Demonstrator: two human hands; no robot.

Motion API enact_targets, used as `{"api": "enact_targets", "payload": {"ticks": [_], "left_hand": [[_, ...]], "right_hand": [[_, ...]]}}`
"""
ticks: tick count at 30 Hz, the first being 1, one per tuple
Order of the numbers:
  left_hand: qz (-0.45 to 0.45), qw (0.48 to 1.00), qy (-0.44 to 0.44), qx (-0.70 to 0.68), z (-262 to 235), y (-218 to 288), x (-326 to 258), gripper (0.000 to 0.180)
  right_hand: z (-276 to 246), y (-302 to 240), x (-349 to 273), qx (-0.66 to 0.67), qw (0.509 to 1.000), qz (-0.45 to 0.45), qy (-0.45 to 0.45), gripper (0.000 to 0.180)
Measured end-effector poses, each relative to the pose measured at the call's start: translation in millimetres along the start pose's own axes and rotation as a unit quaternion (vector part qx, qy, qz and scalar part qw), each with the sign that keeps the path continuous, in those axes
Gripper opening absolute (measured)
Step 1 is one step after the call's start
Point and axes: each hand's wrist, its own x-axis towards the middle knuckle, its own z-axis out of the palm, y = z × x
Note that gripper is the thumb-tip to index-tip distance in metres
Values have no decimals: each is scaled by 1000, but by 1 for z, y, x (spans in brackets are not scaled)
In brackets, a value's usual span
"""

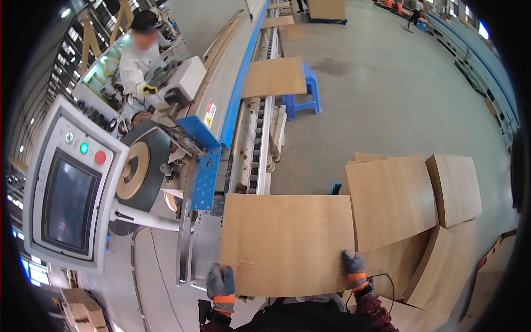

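Observation:
A flat rectangular wooden panel (286, 243) lies on the metal infeed bed of a long edge-banding machine (224, 91). My left hand (220, 282), in a grey glove with an orange cuff, grips the panel's near left corner. My right hand (354, 266), gloved the same way, holds the near right corner. The panel's far edge sits at the start of the roller conveyor track (257, 149).
A touch-screen control box (69, 188) with green and red buttons hangs at my left, beside a roll of edge tape (133, 169). Stacks of wooden panels (409, 205) stand at my right. Another panel (275, 77) rides the conveyor further on, by a blue stool (305, 97). A person in white (138, 58) works behind the machine.

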Motion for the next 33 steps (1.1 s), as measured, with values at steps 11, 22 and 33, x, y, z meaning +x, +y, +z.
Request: {"api": "enact_targets", "payload": {"ticks": [11,22,33], "left_hand": [[249,965,11,83,42,-17,1,67],[288,954,69,36,84,27,79,51],[352,922,153,51,132,83,170,42]], "right_hand": [[130,-100,-29,-27,1000,-3,-16,38],[143,-162,50,-69,997,36,1,56],[118,-149,184,-298,901,-316,-25,49]]}}
